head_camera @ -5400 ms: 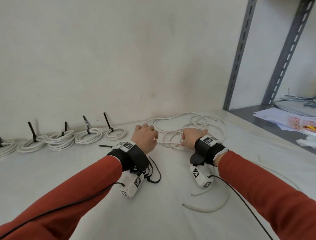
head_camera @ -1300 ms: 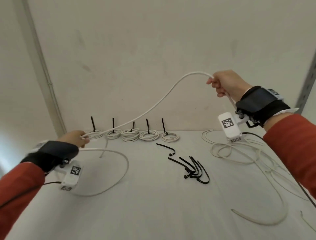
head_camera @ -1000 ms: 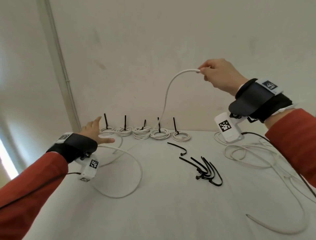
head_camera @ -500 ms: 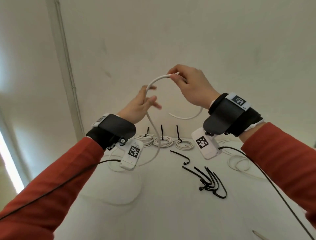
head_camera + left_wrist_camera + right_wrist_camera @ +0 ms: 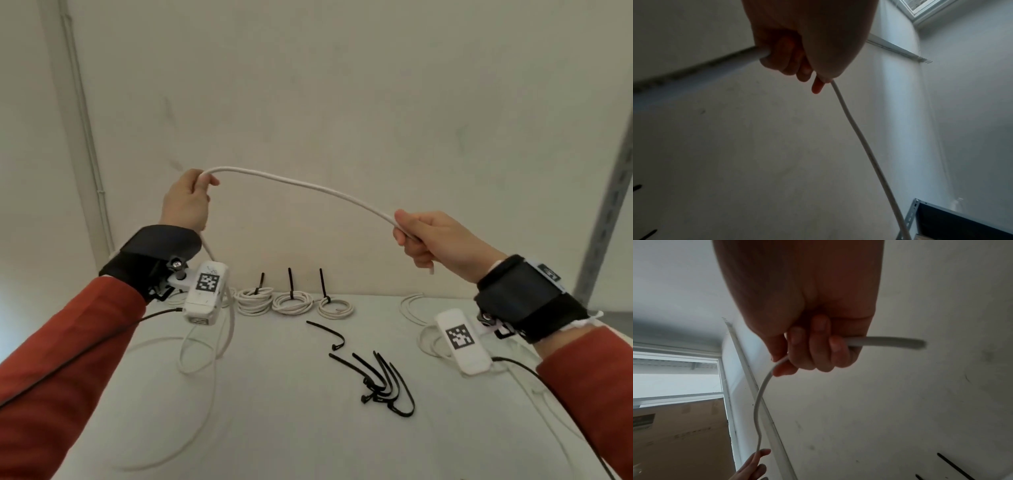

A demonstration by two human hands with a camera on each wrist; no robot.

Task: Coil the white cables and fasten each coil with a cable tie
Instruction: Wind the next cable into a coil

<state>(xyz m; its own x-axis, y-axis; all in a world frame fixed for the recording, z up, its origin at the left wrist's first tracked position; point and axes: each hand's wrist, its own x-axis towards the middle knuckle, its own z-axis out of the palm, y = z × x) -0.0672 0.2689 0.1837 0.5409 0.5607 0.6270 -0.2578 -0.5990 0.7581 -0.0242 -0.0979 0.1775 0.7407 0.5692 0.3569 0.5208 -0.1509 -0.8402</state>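
On the white bench (image 5: 274,438), which abuts a plain off-white wall (image 5: 342,85), the work items lie in a row and a cluster. A thin wall-mounted conduit (image 5: 85,120) runs up the wall at left. A grey slotted metal shelf upright (image 5: 613,205) stands at right. The right wrist view shows a window (image 5: 674,378) in the side wall.

The long white round cable (image 5: 308,186) is held in the air above the bench between both hands. The left hand (image 5: 186,202) has its grip curled round the cable. The right hand (image 5: 438,241) has its grip closed in a fist round the cable, with a short free end projecting on the little-finger side.

Half a second ago the hands were close together, the left fingers were spread against the cable, and the span formed a tight arch. Now the hands are well apart, the right one lower, and the span is a shallow arc.

From the left hand the cable drops behind the white left wrist camera module (image 5: 205,296) to loose loops on the bench. That module hides part of the row of tied white cable coils (image 5: 293,303) along the wall. Three coils show, each with an upright black tie tail. Loose curved black cable ties (image 5: 383,380) lie near the bench centre, one apart from the bunch. Uncoiled white cables (image 5: 411,305) lie behind the right wrist camera module (image 5: 462,339).
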